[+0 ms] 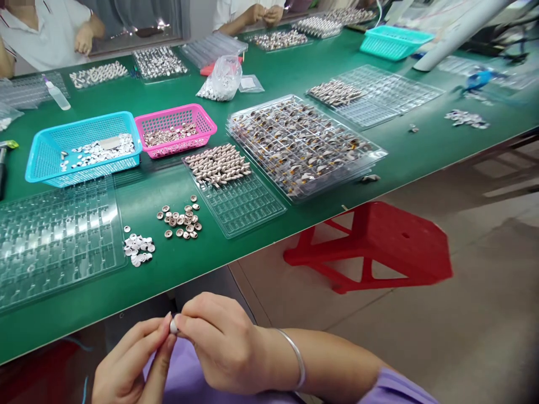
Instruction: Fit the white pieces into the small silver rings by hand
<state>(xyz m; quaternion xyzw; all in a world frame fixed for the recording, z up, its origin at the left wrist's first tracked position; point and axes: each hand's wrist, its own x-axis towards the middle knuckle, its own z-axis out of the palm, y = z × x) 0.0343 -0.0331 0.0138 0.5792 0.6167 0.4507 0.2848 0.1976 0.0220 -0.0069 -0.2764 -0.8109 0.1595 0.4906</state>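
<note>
Between the fingertips of my left hand [133, 359] and my right hand [229, 342] is a small white rounded piece [173, 326], held over my lap just off the table edge. Both hands pinch it, and the fingers cover most of it. On the table in front of them lie a small pile of white caps [138, 248] and a scatter of brownish cup-shaped pieces [181, 217]. Close by, a clear compartment tray [248, 205] carries rows of assembled beige pieces [217, 164] on its far half.
A blue basket [84, 174] and a pink basket [177, 148] hold loose parts. Stacked clear trays [303, 146] with small assemblies stand right of them. A red stool [379, 247] is beside the green table [177, 269]. Other people sit across, near a squeeze bottle [58, 96].
</note>
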